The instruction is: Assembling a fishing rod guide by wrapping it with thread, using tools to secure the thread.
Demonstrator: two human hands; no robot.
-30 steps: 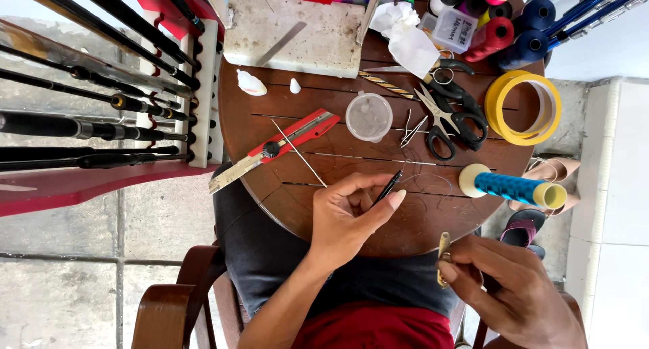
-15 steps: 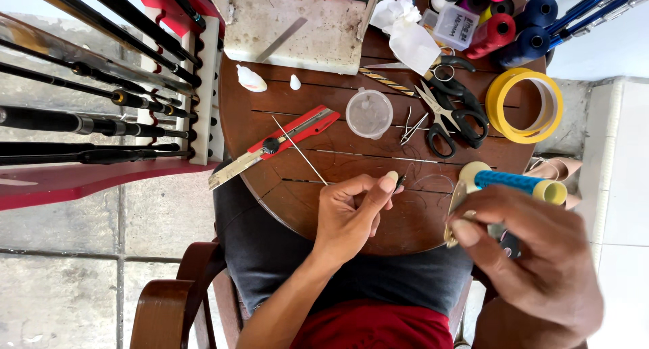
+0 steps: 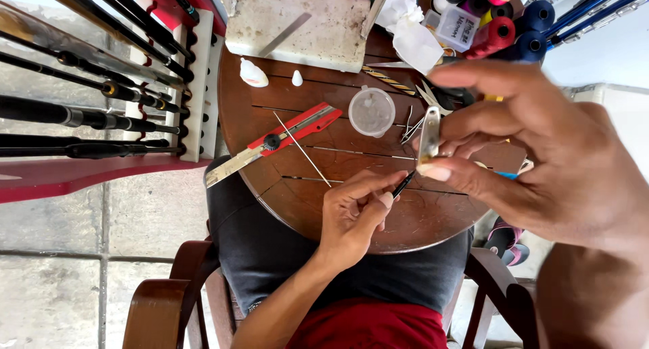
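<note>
Head view shows my left hand (image 3: 355,210) pinching a thin dark rod tip (image 3: 404,184) between thumb and fingers, just over the near edge of the round wooden table (image 3: 324,187). My right hand (image 3: 541,146) has risen from the table edge a second ago to right beside that tip, close to the camera, and it grips a small flat metal piece (image 3: 428,136) upright between thumb and forefinger. I judge the two parts are now being brought together, so the fine work is starting. Further out on the table lie a red utility knife (image 3: 277,143), a clear round lid (image 3: 371,111) and loose needles (image 3: 409,124). Thread spools (image 3: 500,31) crowd the far side, and dark rods (image 3: 88,85) rest in a rack on the left.
</note>
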